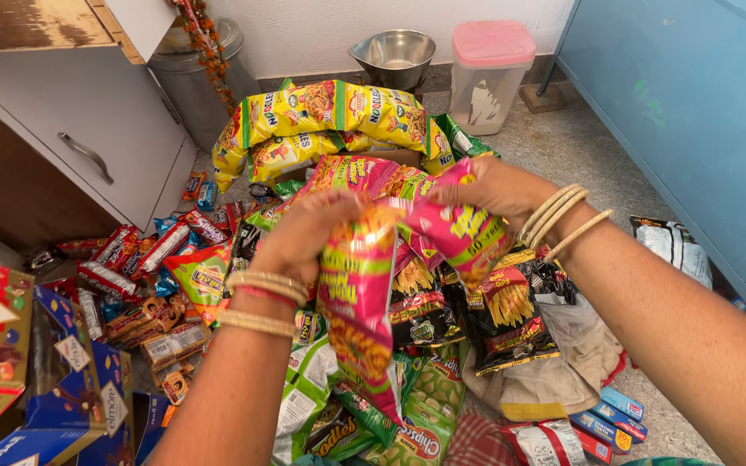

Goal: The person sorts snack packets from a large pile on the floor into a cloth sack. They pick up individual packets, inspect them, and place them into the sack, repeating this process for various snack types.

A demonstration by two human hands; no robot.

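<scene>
— Left hand [304,237]: what do I log?
— Fingers curled tight, gripping the top of a pink-and-green snack packet strip [357,319] that hangs down over the pile of packets [407,406].
— Right hand [498,190]?
— I see it closed too, pinching the next pink packet [459,231] on that strip, raised above the black packets [502,319], floor [563,147] below.
</scene>
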